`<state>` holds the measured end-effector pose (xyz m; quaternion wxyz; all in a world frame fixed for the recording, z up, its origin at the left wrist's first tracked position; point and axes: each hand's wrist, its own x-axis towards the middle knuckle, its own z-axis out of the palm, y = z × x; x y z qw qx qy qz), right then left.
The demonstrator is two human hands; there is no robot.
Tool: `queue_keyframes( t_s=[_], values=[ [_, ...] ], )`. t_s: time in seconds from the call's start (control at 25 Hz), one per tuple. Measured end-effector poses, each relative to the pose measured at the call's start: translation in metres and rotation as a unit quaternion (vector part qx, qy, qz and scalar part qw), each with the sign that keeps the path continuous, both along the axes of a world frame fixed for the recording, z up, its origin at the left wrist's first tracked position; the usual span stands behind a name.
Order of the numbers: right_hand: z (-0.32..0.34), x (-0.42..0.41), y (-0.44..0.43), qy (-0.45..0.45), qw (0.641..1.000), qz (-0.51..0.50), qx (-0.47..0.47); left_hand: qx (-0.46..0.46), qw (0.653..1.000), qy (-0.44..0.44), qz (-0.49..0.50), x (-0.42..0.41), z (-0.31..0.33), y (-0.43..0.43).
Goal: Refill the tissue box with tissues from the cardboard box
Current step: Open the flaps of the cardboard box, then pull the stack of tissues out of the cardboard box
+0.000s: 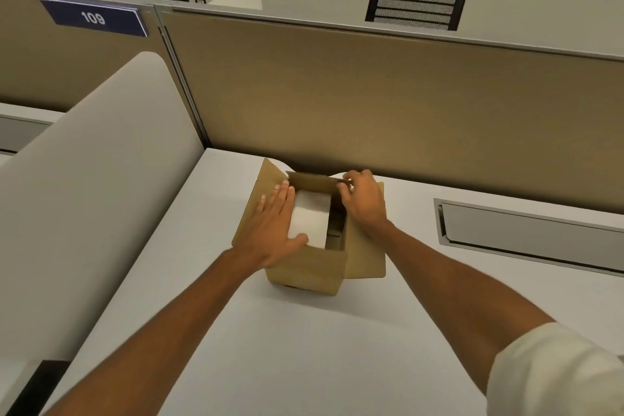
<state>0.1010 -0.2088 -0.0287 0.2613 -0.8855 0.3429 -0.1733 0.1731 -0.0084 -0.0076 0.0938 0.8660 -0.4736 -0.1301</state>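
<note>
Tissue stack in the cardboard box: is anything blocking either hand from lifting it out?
Nothing visible. The cardboard box flaps are folded open, the tissue stack lies exposed, the left hand rests flat on its left edge, and the right hand holds the far-right flap back.

The box (305, 268) was plain brown cardboard, standing upright on the desk close to the partition, its top open. The flaps were folded outward on the left, right and far sides. Inside, a white stack of tissues (310, 216) filled the left part, lying flat; a dark gap showed at the right.
</note>
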Motion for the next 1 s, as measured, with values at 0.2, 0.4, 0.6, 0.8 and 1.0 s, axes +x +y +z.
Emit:
queue_keyframes(
  t_s=[0.2,0.4,0.6,0.8,1.0],
  values=[
    [0.007,0.017,0.000,-0.092,0.981,-0.110,0.129,0.087,0.995,0.015,-0.040,-0.016,-0.001,0.028],
    [-0.007,0.023,0.010,0.035,0.996,0.009,0.080,0.104,0.994,0.016,-0.002,-0.024,-0.026,0.038],
    [-0.029,0.020,0.011,0.151,0.983,0.093,-0.034,0.081,0.996,0.037,0.025,-0.026,-0.036,0.041],
    [-0.028,0.017,0.012,0.134,0.986,0.096,-0.019,0.075,0.996,0.040,0.032,-0.029,-0.037,0.040],
    [-0.030,-0.004,0.066,0.007,0.990,0.010,0.140,0.084,0.995,0.013,0.051,-0.028,-0.032,0.036]
  ],
)
